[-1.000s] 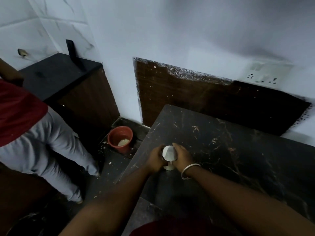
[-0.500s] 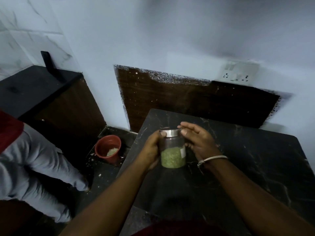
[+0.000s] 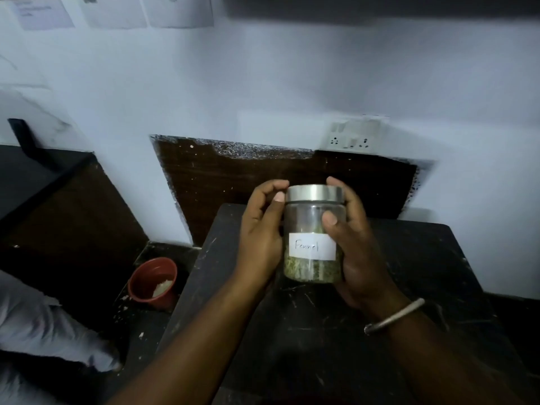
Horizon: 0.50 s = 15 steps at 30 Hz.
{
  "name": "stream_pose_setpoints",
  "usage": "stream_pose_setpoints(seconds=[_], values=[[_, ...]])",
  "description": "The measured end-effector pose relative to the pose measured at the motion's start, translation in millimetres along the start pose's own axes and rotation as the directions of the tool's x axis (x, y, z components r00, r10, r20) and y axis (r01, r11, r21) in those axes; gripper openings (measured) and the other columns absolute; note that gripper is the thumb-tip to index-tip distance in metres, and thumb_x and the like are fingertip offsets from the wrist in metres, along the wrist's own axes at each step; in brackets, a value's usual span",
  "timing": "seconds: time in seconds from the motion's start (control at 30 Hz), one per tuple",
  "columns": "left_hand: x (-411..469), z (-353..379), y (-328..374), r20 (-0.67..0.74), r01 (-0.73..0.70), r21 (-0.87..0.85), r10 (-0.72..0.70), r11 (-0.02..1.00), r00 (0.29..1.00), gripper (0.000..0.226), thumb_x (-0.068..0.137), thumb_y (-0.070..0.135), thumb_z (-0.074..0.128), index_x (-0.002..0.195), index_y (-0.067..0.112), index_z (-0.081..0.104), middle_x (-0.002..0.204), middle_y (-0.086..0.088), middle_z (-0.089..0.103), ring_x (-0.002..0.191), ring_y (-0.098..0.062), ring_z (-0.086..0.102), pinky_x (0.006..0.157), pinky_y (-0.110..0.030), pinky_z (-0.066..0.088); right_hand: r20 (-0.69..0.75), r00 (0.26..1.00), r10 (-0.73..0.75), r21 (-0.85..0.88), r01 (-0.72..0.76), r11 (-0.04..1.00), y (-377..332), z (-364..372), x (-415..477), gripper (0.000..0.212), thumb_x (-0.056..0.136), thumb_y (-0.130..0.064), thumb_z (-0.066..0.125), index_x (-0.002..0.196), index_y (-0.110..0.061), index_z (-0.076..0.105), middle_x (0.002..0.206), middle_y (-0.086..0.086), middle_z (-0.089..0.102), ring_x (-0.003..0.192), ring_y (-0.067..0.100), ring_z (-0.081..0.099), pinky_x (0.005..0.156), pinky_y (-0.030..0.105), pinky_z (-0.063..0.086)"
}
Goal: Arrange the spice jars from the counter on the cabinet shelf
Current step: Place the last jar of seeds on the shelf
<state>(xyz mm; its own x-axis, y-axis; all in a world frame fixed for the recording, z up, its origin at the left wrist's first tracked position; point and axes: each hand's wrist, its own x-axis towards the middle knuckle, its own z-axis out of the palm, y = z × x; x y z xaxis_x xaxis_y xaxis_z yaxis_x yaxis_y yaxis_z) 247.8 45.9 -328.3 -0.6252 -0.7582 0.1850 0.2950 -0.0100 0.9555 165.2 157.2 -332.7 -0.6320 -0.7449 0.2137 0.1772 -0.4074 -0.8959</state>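
Observation:
A clear spice jar [image 3: 311, 267] with a silver lid, green contents and a white label reading "Fennel" is held upright above the dark marble counter [image 3: 409, 287]. My left hand [image 3: 260, 238] grips its left side with fingers curled near the lid. On the jar's right side is my right hand [image 3: 356, 252], wearing a metal bangle, thumb across the glass front. No cabinet shelf is in view.
A red pot [image 3: 152, 283] with white matter stands on the floor left of the counter. Another person's grey-trousered leg [image 3: 43, 331] is at the lower left. A dark side counter [image 3: 32, 173] lies far left, and a wall socket [image 3: 350, 138] sits above the wooden back panel.
The jar stood on the counter between both hands a second ago. It has been lifted and turned so the label faces me, and my view has tilted upward.

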Motion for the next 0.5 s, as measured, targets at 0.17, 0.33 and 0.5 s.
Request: stream_pose_setpoints(seconds=[0.17,0.33,0.5], values=[[-12.8,39.0,33.6,0.159,-0.062,-0.194,0.093,0.979,0.983,0.032,0.101,0.027,0.048,0.131,0.022,0.060,0.136,-0.007,0.066,0.123,-0.028,0.065,0.092,-0.035,0.059,-0.011,0.991,-0.132,0.098,0.132,0.986,-40.4,-4.2,-2.2,0.062,0.091,-0.028,0.060,0.149,-0.022,0.039,0.138,0.017,0.058,0.122,0.038,0.060,0.098,0.056,0.052],[-19.2,68.6,50.2,0.177,-0.067,-0.251,0.114,0.966,0.977,0.037,0.101,0.031,0.047,0.135,0.023,0.058,0.142,-0.016,0.061,0.130,-0.038,0.060,0.102,-0.049,0.054,0.022,0.986,-0.165,0.165,0.159,0.973,-73.2,-12.1,-3.5,0.086,0.085,-0.044,0.075,0.153,-0.012,0.032,0.145,0.027,0.049,0.128,0.043,0.054,0.104,0.061,0.045],[-21.5,91.8,55.8,0.207,-0.064,-0.314,0.134,0.947,0.969,0.035,0.100,0.032,0.049,0.132,0.026,0.061,0.141,-0.018,0.061,0.130,-0.039,0.060,0.100,-0.052,0.054,0.066,0.984,-0.167,0.155,0.155,0.976,-96.0,-27.5,-7.2,0.088,0.076,-0.028,0.083,0.149,-0.019,0.036,0.135,0.016,0.060,0.121,0.035,0.063,0.092,0.047,0.056]])
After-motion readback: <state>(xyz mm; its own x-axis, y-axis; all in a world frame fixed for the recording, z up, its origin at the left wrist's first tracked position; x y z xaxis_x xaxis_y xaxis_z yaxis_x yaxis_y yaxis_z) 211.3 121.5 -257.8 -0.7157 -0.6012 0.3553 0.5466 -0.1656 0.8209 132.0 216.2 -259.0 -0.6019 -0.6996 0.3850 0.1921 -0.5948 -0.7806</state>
